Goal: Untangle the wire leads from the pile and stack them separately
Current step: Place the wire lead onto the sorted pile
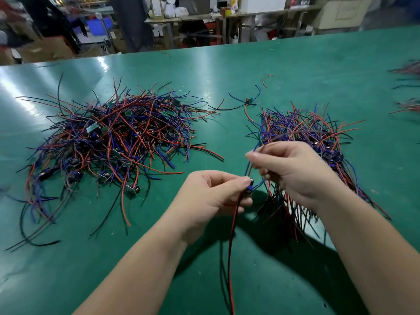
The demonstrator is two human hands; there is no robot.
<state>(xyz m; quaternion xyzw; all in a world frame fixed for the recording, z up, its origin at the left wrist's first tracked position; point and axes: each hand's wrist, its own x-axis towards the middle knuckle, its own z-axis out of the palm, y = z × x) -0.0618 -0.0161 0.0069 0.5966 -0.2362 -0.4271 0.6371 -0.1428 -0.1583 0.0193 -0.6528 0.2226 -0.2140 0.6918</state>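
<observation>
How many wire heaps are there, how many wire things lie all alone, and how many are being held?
Wire heaps: 2, the tangled pile and the sorted stack
Lone lead with a small board: 1
Lone red wire bit: 1
Held lead: 1, pinched by left hand and right hand
Total: 5
Right-edge wires are cut off, uncounted.

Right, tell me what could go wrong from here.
1. The left hand pinches the small blue component while the right hand holds its thin blue wire; a hard tug could strain the joint.
2. The right hand works just above the right-side heap of red, blue and black leads; loose ends may snag there.
3. The hanging red-and-black wire pair could slip from the left grip.
</observation>
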